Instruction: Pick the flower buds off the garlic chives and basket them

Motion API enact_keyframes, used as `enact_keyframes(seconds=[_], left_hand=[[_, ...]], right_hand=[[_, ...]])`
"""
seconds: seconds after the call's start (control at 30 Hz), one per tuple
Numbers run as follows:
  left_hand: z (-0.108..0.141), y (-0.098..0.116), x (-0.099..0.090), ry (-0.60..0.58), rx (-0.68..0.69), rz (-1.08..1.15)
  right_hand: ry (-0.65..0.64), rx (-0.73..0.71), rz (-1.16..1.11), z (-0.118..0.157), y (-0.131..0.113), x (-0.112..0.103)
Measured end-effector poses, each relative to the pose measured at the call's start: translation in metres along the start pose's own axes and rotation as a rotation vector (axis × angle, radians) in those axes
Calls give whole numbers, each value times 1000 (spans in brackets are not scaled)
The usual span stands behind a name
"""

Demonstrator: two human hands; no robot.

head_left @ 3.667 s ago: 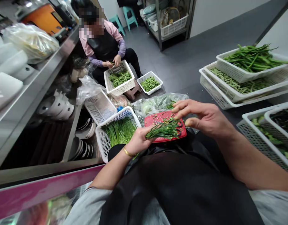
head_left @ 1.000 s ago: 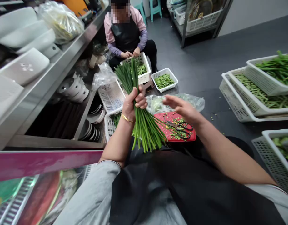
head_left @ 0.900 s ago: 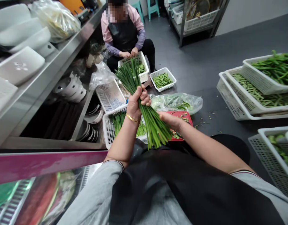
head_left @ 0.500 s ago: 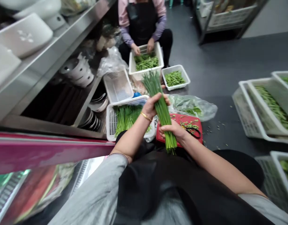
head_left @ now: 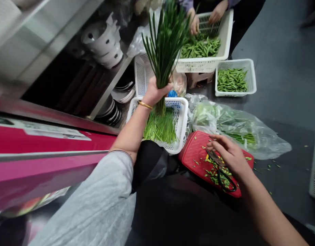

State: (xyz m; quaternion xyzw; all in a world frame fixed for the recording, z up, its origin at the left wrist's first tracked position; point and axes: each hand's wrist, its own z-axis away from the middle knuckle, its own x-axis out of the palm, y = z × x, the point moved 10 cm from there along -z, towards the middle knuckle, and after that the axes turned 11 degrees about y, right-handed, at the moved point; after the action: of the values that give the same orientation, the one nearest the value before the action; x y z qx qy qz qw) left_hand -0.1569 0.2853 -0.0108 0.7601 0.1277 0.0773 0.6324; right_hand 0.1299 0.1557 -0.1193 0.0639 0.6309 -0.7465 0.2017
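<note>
My left hand (head_left: pixel 157 91) is closed around a bunch of long green chives (head_left: pixel 166 44), held upright over a white basket (head_left: pixel 183 136). More cut chives (head_left: pixel 161 128) lie in that basket. My right hand (head_left: pixel 230 153) is open and holds nothing, its fingers stretched out over a red padded stool top (head_left: pixel 195 150). Just under the fingers lie scissors with black handles (head_left: pixel 224 176), among scattered green trimmings (head_left: pixel 211 174).
A clear plastic bag (head_left: pixel 265 140) with greens lies beyond the stool. Another person's hands (head_left: pixel 194 22) work at a white basket of green pods (head_left: pixel 202 48). A smaller basket of pods (head_left: pixel 233 80) stands beside it. At left, a metal shelf (head_left: pixel 113 82) holds stacked dishes (head_left: pixel 103 48).
My right hand has let go of the chives and moved right, over the scissors. My left hand has raised the bunch above the basket. The view has tilted down.
</note>
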Motion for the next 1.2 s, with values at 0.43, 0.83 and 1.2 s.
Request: enact_keyframes(seconds=[0.43, 0.83, 1.2], left_hand=[[75, -318, -61, 157, -670, -680], [38, -352, -90, 357, -636, -674], [21, -332, -79, 92, -666, -984]], right_hand=[[-287, 21, 239, 5, 47, 21], [-460, 156, 434, 10, 81, 43], [-192, 68, 396, -24, 32, -76]])
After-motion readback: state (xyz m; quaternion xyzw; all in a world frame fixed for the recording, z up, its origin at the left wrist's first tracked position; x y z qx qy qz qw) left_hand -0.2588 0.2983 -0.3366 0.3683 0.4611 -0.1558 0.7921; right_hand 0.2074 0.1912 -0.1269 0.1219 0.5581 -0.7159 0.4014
